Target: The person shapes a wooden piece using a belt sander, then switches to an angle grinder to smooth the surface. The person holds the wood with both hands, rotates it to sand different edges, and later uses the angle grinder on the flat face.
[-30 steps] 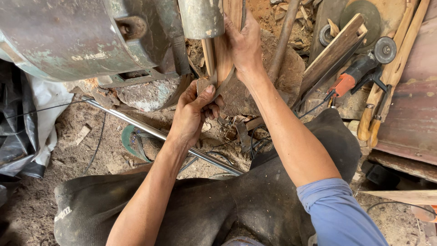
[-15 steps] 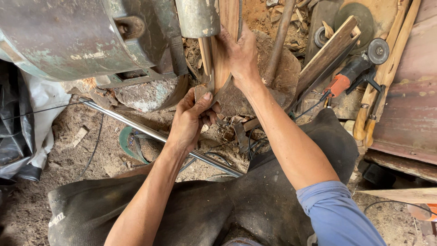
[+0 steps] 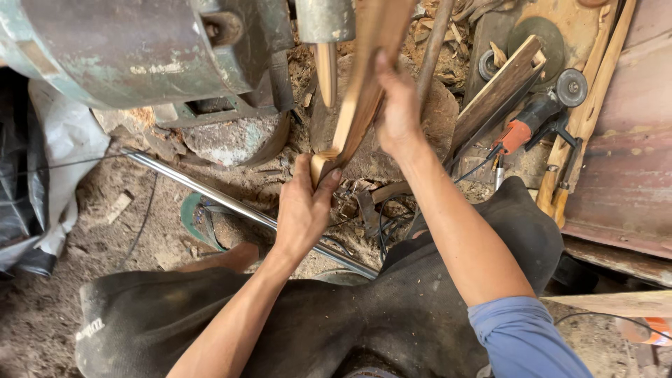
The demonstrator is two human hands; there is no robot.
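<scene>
Few items w/ print, all placed rel. to the big green-grey metal housing [image 3: 133,49] at top left. A worn, pale strip of lettering [image 3: 162,68] sits on the housing's own lower face, whitish on chipped green paint, partly rubbed off. Well below it, at bottom left, a small white printed mark [image 3: 89,327] shows on the dark trouser leg [image 3: 175,315], slanted. Far to the lower right of the housing, at frame edge, an orange-and-white packet or label [image 3: 647,330], mostly cut off. No signs, no screens.
</scene>
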